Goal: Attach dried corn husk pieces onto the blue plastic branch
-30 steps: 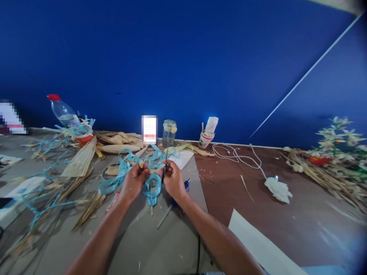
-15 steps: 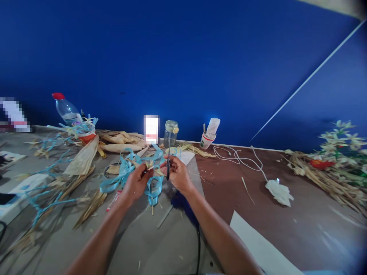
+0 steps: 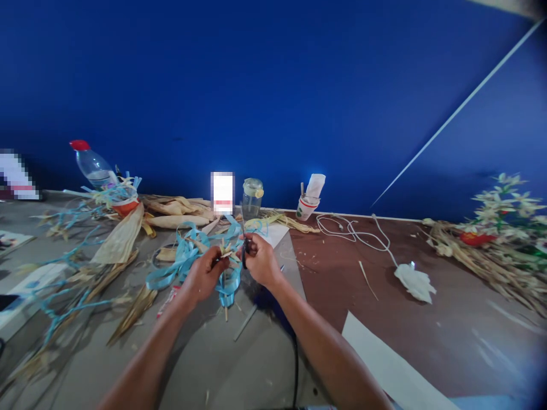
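My left hand (image 3: 205, 274) is closed, its thumb and fingers pinching a small pale flower of dried husk (image 3: 228, 253). Just to the right, my right hand (image 3: 264, 262) grips a pair of dark-handled scissors (image 3: 245, 254), blades pointing up and away from me. The scissors are close beside the flower; whether the blades touch it I cannot tell. Loops of light blue ribbon (image 3: 182, 259) lie behind and beneath my left hand. Below the hands a thin stick (image 3: 226, 313) pokes out from the ribbon.
A red-capped bottle (image 3: 92, 165), dried husks (image 3: 179, 206), a lidded jar (image 3: 252, 199) and a paper cup (image 3: 306, 208) line the blue wall. On the right are a white cable (image 3: 354, 234), a crumpled white tissue (image 3: 414, 283), white paper (image 3: 384, 359) and dried stems (image 3: 482, 259).
The scissors have moved slightly left, nearer to the flower, and my right hand has shifted with them. My left hand keeps its pinch. The whole view has swung slightly to the right.
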`<state>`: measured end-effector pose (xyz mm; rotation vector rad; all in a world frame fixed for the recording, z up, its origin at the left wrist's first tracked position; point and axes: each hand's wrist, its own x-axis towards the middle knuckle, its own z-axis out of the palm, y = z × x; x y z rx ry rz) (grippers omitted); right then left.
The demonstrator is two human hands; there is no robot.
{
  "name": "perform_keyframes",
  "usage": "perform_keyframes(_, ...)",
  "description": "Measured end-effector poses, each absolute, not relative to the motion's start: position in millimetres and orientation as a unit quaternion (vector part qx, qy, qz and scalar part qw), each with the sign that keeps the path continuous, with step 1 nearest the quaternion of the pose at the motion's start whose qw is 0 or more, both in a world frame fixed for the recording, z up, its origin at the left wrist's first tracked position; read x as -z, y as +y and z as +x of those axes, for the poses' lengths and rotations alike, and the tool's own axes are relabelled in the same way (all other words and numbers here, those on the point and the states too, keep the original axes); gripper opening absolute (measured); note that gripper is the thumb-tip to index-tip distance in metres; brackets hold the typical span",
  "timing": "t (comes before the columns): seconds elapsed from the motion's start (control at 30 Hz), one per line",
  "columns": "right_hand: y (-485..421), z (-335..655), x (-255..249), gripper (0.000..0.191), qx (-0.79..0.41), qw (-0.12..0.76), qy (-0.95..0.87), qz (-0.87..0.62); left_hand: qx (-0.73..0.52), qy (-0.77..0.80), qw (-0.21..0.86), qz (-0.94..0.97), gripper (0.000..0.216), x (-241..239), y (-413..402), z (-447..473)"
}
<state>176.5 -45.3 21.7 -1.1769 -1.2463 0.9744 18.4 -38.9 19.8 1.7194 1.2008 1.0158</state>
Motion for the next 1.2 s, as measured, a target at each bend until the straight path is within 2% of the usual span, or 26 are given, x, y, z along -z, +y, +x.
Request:
perform_keyframes(0.17, -40.4, 195.1, -26.8, 0.033, -0.324, 0.555, -0.529, -0.554, -0.453, 0.486, 0.403, 0.629, 0.024, -14.3, -32.7, 14.2)
perform_keyframes(0.27, -42.0, 202.3, -32.9, 0.027, -0.406, 0.511, -0.555, -0.515, -0.481, 0.482, 0.410, 0.607, 0.019, -13.9, -29.6, 11.5)
perform_keyframes(0.4, -47.6, 198.4, -42.5, 0.036, -0.515, 0.513, -0.532, -0.435, -0.506, 0.463, 0.431, 0.586, 0.021, -18.2, -31.0, 12.2)
perform_keyframes(0.63, -51.1, 174.4, -36.1, 0.038, -0.490, 0.553, -0.508, -0.443, -0.489, 0.455, 0.437, 0.603, 0.014, -21.8, -38.5, 18.9)
perform_keyframes(0.9, -48.7, 174.8, -30.7, 0.036, -0.449, 0.576, -0.485, -0.481, -0.501, 0.465, 0.439, 0.583, 0.022, -21.6, -36.9, 17.6)
perform_keyframes(1.1, -49.3, 174.6, -31.9, 0.034, -0.415, 0.597, -0.493, -0.478, -0.487, 0.431, 0.561, 0.513, 0.041, -28.3, -37.8, 17.5)
perform_keyframes(1.2, -50.9, 171.9, -31.6, 0.034, -0.411, 0.597, -0.500, -0.475, -0.474, 0.420, 0.595, 0.495, 0.043, -28.9, -39.3, 19.3)
